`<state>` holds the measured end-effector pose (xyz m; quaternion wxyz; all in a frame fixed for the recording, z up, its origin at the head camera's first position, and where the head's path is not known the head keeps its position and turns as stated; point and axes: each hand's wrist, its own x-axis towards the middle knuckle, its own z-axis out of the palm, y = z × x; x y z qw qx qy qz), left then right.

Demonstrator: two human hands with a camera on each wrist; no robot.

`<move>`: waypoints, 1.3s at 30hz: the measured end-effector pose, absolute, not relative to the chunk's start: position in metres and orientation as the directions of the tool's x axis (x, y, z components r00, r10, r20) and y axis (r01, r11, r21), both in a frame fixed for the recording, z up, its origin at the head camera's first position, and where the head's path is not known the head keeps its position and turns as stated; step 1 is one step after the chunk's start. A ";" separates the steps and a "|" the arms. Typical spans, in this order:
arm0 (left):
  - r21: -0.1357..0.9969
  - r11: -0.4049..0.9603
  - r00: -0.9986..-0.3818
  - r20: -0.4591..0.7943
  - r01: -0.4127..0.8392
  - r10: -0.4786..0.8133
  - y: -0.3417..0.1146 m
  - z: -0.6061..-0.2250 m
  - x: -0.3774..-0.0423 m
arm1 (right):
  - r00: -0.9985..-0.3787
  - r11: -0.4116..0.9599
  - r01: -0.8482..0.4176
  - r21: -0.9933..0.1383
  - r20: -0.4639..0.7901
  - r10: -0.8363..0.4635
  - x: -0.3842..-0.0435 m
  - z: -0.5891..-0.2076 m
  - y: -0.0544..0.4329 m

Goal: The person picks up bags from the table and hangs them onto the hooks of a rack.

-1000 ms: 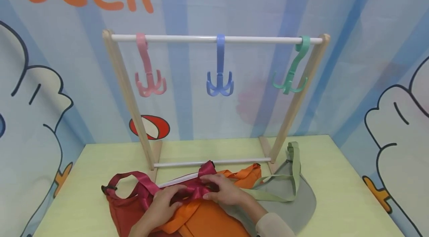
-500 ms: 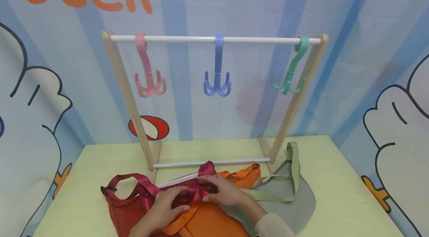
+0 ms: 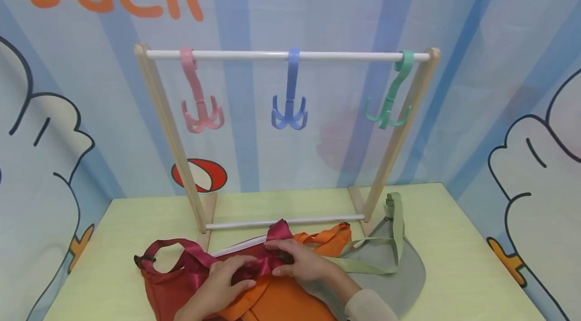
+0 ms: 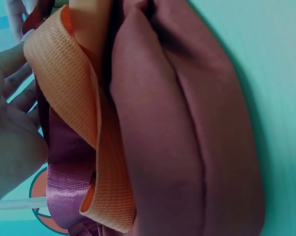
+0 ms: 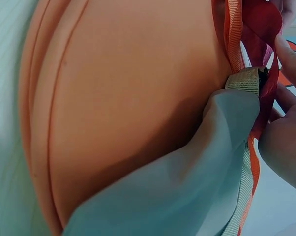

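Holding dark red strap (image 3: pixel 263 265) in right hand (image 3: pixel 306 263); left hand (image 3: pixel 218 283) grip unclear; orange bag (image 3: pixel 290 302) against grey bag (image 3: pixel 386 288); 3 hooks (image 3: pixel 290 108) above.

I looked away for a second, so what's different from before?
The left hand spread its thumb away from its pointing finger. The blue hook seems to have swung slightly toward the pink hook. I can't see anything newly grabbed or let go. The right hand, red bag, orange bag and gray bag look the same.
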<state>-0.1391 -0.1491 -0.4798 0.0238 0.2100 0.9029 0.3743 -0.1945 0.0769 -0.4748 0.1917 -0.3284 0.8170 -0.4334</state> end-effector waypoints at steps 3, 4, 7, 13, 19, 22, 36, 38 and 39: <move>0.679 0.635 -0.908 0.116 0.368 0.402 -0.149 -0.478 -0.138 | -0.703 0.402 -0.372 -0.837 -0.029 -0.710 -0.194 -0.474 0.077; 0.676 0.636 -0.907 0.120 0.372 0.404 -0.149 -0.477 -0.138 | -0.701 0.404 -0.376 -0.834 -0.030 -0.712 -0.194 -0.473 0.077; 0.666 0.636 -0.902 0.135 0.389 0.410 -0.148 -0.476 -0.137 | -0.693 0.407 -0.384 -0.829 -0.032 -0.721 -0.194 -0.471 0.078; 0.659 0.621 -0.889 0.174 0.425 0.424 -0.148 -0.474 -0.137 | -0.670 0.399 -0.390 -0.830 -0.041 -0.741 -0.196 -0.469 0.081; 0.644 0.605 -0.870 0.216 0.468 0.443 -0.147 -0.470 -0.136 | -0.635 0.381 -0.415 -0.826 -0.037 -0.772 -0.200 -0.465 0.082; 0.634 0.599 -0.861 0.242 0.489 0.447 -0.147 -0.470 -0.136 | -0.617 0.372 -0.427 -0.824 -0.036 -0.786 -0.202 -0.464 0.083; 0.659 0.588 -0.864 0.203 0.469 0.461 -0.147 -0.463 -0.134 | -0.578 0.343 -0.436 -0.832 -0.033 -0.815 -0.203 -0.462 0.083; 0.659 0.588 -0.863 0.201 0.468 0.463 -0.147 -0.463 -0.134 | -0.573 0.345 -0.454 -0.821 -0.027 -0.819 -0.204 -0.462 0.083; 0.657 0.589 -0.863 0.201 0.470 0.464 -0.147 -0.463 -0.134 | -0.570 0.341 -0.462 -0.818 -0.020 -0.821 -0.204 -0.462 0.082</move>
